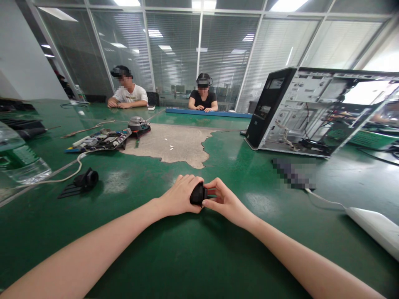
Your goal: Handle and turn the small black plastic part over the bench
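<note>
Just above the green table, a small black device (197,194) with a rounded body is between my hands; its exact kind I cannot make out. My left hand (182,194) is wrapped around its body from the left and top. With thumb and fingertips, my right hand (222,198) grips the narrower part at the device's right end. My palms and fingers hide much of it. To the left of my hands lies a black plastic part (85,179) with a round ring and flat prongs.
An opened computer case (271,110) stands at the right, with a white power bank (374,228) and cable nearer me. At the left are a circuit board (101,139), a cooler fan (137,124) and a water bottle (21,160). Two people sit across the table.
</note>
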A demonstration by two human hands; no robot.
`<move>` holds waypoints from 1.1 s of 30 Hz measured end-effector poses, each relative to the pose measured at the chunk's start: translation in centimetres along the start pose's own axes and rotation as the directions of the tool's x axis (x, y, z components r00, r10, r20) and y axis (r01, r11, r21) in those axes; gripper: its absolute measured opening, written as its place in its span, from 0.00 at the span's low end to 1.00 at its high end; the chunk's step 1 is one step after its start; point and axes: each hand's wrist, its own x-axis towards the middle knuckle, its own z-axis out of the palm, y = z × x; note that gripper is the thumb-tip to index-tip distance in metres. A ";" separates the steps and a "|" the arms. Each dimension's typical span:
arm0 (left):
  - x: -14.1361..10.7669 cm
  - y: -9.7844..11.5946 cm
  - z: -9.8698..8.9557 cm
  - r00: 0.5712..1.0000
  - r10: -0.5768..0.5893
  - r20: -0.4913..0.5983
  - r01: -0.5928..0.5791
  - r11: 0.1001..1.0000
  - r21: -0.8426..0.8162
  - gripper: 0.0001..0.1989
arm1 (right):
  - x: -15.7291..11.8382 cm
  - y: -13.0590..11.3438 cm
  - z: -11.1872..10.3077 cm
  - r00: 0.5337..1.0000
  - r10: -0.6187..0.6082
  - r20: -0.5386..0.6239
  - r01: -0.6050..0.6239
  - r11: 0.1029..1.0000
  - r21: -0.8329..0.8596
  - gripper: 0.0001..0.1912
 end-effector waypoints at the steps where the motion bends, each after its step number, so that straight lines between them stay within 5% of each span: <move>1: 0.0 0.0 0.0 1.000 0.000 -0.001 0.000 1.000 0.000 0.26 | 0.0 -0.1 0.0 1.000 0.004 -0.001 -0.004 1.000 0.004 0.13; 8: 0.0 0.0 0.0 1.000 0.004 -0.006 -0.004 1.000 -0.013 0.26 | 0.3 0.0 0.3 0.997 0.043 -0.066 -0.043 0.999 -0.002 0.13; 14: 0.0 -0.1 0.1 1.000 0.002 -0.007 -0.002 1.000 -0.003 0.27 | 0.1 0.2 -0.2 0.999 0.013 0.033 -0.013 1.000 0.003 0.16; 23: 0.0 -0.1 0.0 1.000 0.004 -0.005 -0.004 1.000 -0.001 0.26 | 0.4 0.0 0.2 0.998 0.048 -0.051 -0.047 0.999 0.027 0.13; 33: 0.0 -0.1 0.2 1.000 0.003 -0.005 -0.003 1.000 0.005 0.27 | 0.1 0.2 0.0 1.000 0.011 -0.007 -0.011 0.999 0.031 0.12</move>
